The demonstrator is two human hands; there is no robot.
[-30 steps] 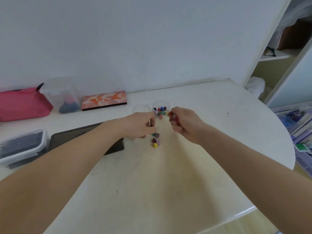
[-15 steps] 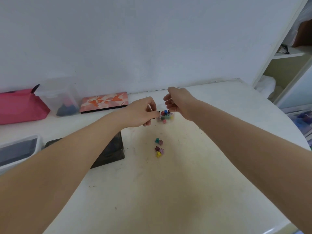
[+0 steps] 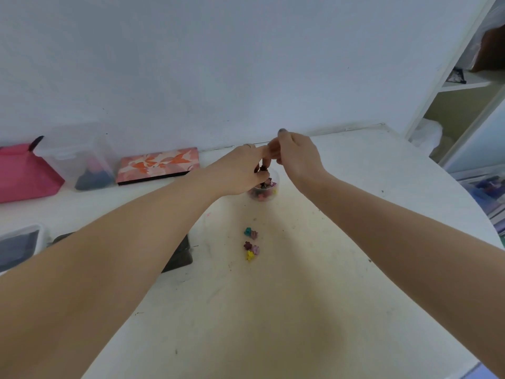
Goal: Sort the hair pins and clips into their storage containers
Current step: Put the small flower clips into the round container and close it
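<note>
A small clear round container [image 3: 264,193] with several colourful mini clips in it stands on the white table [image 3: 300,283]. Directly over it my left hand [image 3: 240,170] pinches a dark mini clip [image 3: 263,168] between thumb and fingers. My right hand [image 3: 296,157] hovers over the container too, fingers curled and tips almost meeting the left hand's; what those fingers hold is hidden. Nearer to me lie loose mini clips: a teal clip [image 3: 247,231], a mauve clip [image 3: 254,235], a maroon clip [image 3: 247,245], a pink clip [image 3: 256,250] and a yellow clip [image 3: 250,255].
Along the wall stand a pink pouch [image 3: 24,173], a clear lidded box [image 3: 79,160] and a flat orange-patterned box [image 3: 158,165]. A dark flat case [image 3: 179,258] lies under my left forearm, a clear box of dark pins [image 3: 19,244] at far left. Shelves [image 3: 464,86] rise at right.
Both hands have risen from table level to just over the round container and drawn together. The camera has tilted, so the loose clips now sit lower in view.
</note>
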